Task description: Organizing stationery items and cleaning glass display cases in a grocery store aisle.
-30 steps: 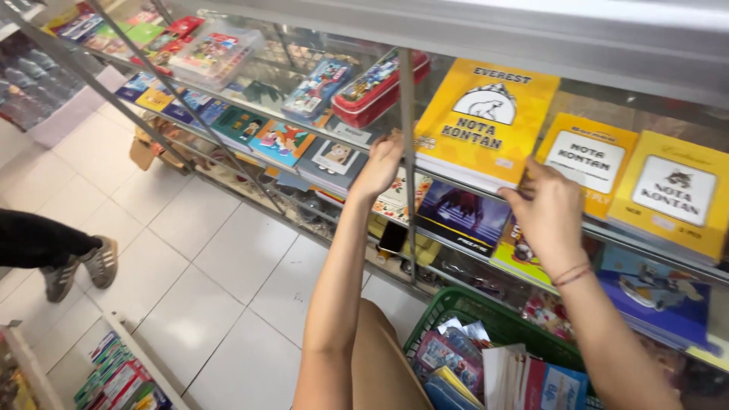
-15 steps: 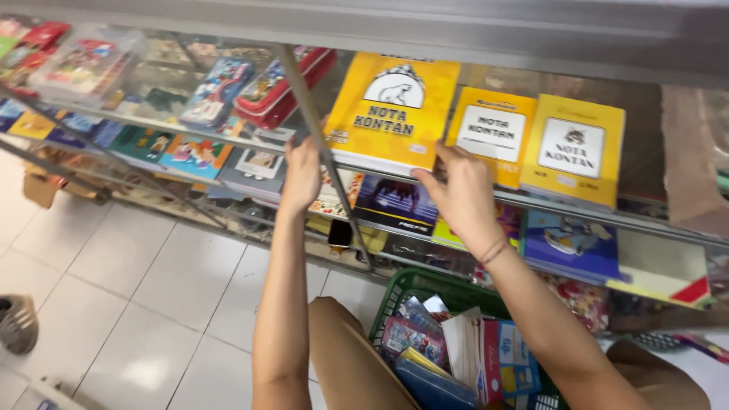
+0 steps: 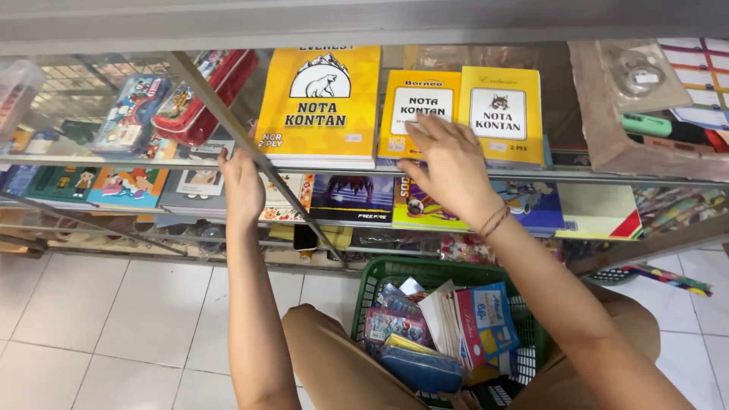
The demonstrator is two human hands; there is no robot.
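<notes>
Yellow paper receipt books (image 3: 425,114) on the glass shelf: my right hand (image 3: 449,163) rests open-fingered on them, left hand (image 3: 241,186) grips the shelf's metal frame bar (image 3: 250,152), nothing lifted yet.

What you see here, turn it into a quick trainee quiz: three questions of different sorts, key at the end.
1. True or false: the right hand is reaching into the basket.
2. Which colour is the basket: A blue, B green, C red?
3. How many yellow pads stand on the top shelf?
Key: 1 false, it touches the middle yellow pad; 2 B; 3 three.
</notes>
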